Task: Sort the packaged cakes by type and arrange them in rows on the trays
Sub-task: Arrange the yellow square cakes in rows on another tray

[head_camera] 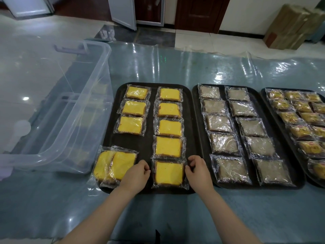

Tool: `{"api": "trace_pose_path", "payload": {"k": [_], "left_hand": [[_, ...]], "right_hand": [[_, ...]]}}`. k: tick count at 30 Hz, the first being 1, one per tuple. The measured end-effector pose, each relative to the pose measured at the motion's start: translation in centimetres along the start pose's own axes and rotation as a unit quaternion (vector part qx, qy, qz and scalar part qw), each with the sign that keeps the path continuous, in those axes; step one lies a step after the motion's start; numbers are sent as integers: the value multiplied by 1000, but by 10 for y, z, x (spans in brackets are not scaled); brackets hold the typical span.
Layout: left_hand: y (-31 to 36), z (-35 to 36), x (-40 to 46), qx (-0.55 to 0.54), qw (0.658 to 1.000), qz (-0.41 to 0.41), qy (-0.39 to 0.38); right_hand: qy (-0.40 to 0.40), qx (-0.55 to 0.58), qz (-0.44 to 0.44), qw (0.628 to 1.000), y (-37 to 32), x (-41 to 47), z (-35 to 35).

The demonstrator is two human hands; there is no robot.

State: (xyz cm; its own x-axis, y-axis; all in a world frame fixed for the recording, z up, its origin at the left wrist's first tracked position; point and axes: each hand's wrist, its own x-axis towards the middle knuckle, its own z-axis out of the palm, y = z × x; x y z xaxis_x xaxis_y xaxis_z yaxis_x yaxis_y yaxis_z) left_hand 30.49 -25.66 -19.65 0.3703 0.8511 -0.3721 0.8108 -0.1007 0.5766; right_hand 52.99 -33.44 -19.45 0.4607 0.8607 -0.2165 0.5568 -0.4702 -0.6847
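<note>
Both grips pinching wrapper edges: left hand [136,173], right hand [197,169]; yellow cake [168,173] between them.

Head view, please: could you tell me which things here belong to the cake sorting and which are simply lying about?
Part of the job:
- yellow cakes
- grey-brown cakes
- labelled cakes
- left tray
- middle tray
- right tray
- hands, left and right

Lying about:
- clear plastic bin
- cardboard box

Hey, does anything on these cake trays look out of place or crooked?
Yes. On the left tray, two yellow cakes at the near left corner overlap, sit tilted and hang over the rim, leaving a gap in that column. The other rows look tidy.
</note>
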Motion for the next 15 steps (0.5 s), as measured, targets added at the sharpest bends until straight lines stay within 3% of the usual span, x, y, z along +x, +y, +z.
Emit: {"api": "trace_pose_path", "payload": {"k": [15], "left_hand": [[-34, -53, 2, 9, 986, 52, 158]], "right_hand": [[-104, 63, -82, 989, -68, -8, 50]]}}
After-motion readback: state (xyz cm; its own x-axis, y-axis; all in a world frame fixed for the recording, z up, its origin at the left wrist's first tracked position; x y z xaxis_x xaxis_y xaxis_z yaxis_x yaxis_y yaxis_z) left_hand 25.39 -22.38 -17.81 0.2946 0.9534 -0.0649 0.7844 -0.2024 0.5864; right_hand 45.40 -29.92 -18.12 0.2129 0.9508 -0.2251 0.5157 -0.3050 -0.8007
